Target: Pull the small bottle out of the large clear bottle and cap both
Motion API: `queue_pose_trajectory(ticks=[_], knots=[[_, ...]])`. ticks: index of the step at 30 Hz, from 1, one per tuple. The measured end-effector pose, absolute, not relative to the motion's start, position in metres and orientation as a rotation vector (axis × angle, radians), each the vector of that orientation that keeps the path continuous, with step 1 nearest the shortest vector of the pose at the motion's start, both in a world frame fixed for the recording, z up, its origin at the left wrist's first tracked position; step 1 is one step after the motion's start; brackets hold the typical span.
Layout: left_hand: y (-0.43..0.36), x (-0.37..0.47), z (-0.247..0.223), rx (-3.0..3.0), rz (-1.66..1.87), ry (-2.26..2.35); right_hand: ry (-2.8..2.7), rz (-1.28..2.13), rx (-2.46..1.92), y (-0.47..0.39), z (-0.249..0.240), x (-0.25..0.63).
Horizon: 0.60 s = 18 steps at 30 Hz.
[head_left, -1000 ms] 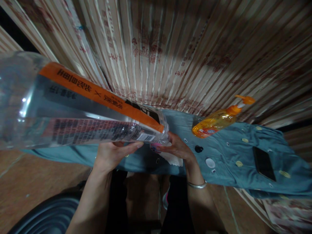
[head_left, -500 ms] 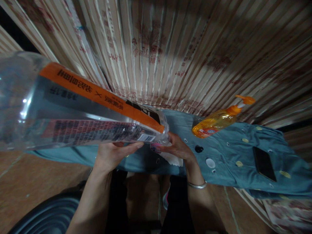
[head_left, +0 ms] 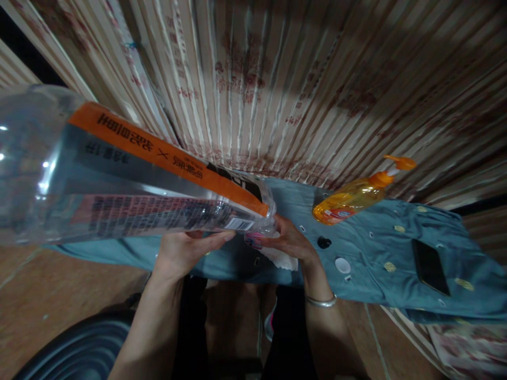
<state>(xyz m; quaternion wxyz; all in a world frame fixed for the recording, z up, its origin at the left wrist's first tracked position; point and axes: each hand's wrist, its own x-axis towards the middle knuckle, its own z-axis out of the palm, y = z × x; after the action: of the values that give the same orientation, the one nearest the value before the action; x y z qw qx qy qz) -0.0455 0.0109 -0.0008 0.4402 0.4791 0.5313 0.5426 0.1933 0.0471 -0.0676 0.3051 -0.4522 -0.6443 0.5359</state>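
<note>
A large clear plastic bottle (head_left: 166, 182) with an orange and grey label lies tilted across the view, its left end close to the camera. My left hand (head_left: 184, 250) is wrapped round its near side from below; most of those fingers are hidden behind the bottle. At the far right end, my right hand (head_left: 291, 237) grips the bottle, fingers and thumb on either side. Under that end sit a small pink patterned thing (head_left: 253, 240), which I cannot make out, and a white tissue-like piece (head_left: 283, 259).
A blue-green cloth (head_left: 372, 269) covers the table. On it stand an orange pump bottle (head_left: 348, 200), a small black piece (head_left: 324, 242), a white round disc (head_left: 342, 265) and a dark phone (head_left: 431, 266). A pleated curtain (head_left: 253, 95) hangs behind. A dark ribbed round object (head_left: 79, 348) is at lower left.
The large bottle has shifted very slightly to the right in view. Both hands keep the same hold.
</note>
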Motion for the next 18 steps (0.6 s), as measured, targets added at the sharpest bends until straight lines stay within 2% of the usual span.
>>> queue_pose_trajectory(ticks=[18], knots=[[0.0117, -0.0464, -0.0027, 1.199, 1.316, 1.365, -1.7, 1.409, -1.2, 0.0473, -0.0655, 0.1928]])
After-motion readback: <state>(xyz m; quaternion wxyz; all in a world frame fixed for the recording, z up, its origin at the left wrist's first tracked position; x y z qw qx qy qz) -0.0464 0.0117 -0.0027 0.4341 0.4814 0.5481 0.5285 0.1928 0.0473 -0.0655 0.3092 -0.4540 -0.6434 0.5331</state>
